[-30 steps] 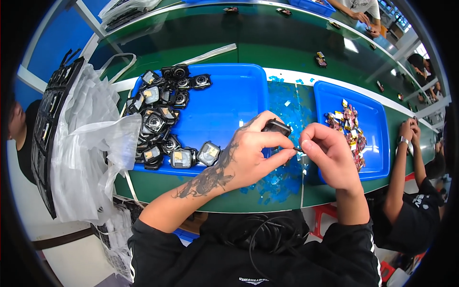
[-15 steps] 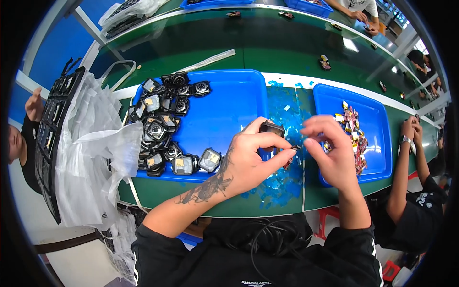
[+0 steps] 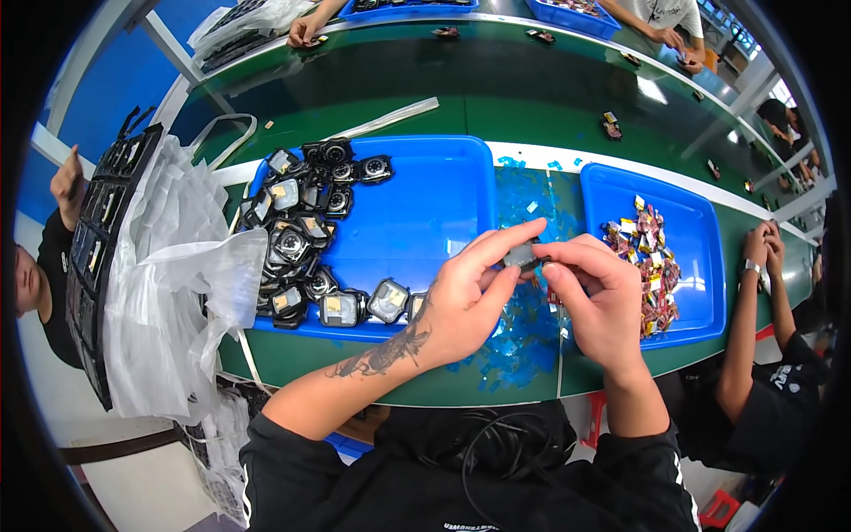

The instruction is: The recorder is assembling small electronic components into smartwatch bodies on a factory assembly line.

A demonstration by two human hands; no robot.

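Several loops of black cable [image 3: 479, 454] lie in front of the person's torso, below the near edge of a green surface [image 3: 425, 390]. The left hand [image 3: 468, 303] holds a dark case [image 3: 520, 255] with a grey face, thumb and fingers set around it. The right hand [image 3: 603, 297] meets it from the other side, thumb and forefinger narrowed on the case's right edge; whether a smaller piece sits between them is too small to tell. The case is held above the strip of surface between two blue trays, where blue flakes [image 3: 519, 353] lie scattered.

In the left tray [image 3: 408, 230], more cases [image 3: 289, 243] are piled along the left side, with a few along the near edge. In the right tray [image 3: 696, 226], red and yellow parts [image 3: 654, 288] lie heaped. Left of the left tray, whitish plastic [image 3: 177, 293] hangs beside a black rack [image 3: 93, 244]; to the right of the right tray, a co-worker's hands [image 3: 764, 246] meet.

Beyond a white rail [image 3: 532, 154], a pale strip [image 3: 390, 118] and small loose parts [image 3: 612, 126] lie on a darker green stretch. Across it, another co-worker's hand [image 3: 306, 31] touches a part.
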